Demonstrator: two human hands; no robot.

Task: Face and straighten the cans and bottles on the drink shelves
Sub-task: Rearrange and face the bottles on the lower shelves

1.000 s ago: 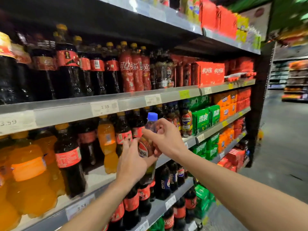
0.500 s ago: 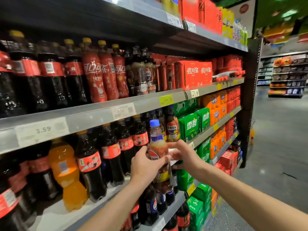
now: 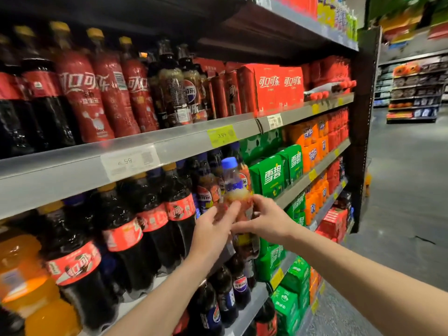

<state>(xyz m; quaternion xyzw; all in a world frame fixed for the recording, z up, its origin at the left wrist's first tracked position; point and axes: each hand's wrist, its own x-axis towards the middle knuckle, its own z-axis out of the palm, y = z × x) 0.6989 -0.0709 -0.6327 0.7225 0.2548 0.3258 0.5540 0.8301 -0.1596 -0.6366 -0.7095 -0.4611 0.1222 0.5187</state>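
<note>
Both hands, left hand and right hand, clasp the blue-capped bottle.

Supermarket aisle, indoor, artificial light. Grey polished floor ran along right side, showed soft reflections; thin dark mark on floor near shelf end. Tall shelving unit with dark upright end post and grey metal shelf edges filled left side. Yellow price tag and white price tags sat on edge strips. Second shelving unit stood well apart across aisle, stock blurred. Green and orange signage overhead, blurred.
</note>
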